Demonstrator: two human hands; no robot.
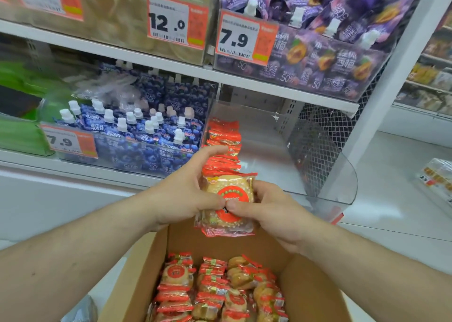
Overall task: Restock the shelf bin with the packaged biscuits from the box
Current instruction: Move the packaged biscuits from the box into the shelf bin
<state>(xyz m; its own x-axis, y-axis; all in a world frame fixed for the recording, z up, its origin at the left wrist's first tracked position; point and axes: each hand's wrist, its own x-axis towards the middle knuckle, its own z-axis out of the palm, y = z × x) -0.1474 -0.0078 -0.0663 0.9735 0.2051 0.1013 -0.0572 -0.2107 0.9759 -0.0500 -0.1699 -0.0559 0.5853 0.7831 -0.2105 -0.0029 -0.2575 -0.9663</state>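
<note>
Head view: biscuit packs (228, 199) between both hands' grips.

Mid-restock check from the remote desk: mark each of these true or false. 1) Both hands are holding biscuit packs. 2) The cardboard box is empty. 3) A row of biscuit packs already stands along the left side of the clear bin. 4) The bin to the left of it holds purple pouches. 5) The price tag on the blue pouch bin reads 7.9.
1) True: the left hand and right hand together grip a stack of biscuit packs.
2) False: the cardboard box still holds many packs.
3) True: the row stands along the left wall of the clear bin.
4) False: the blue pouches are there; purple ones sit one shelf up.
5) True: price tag.
</note>
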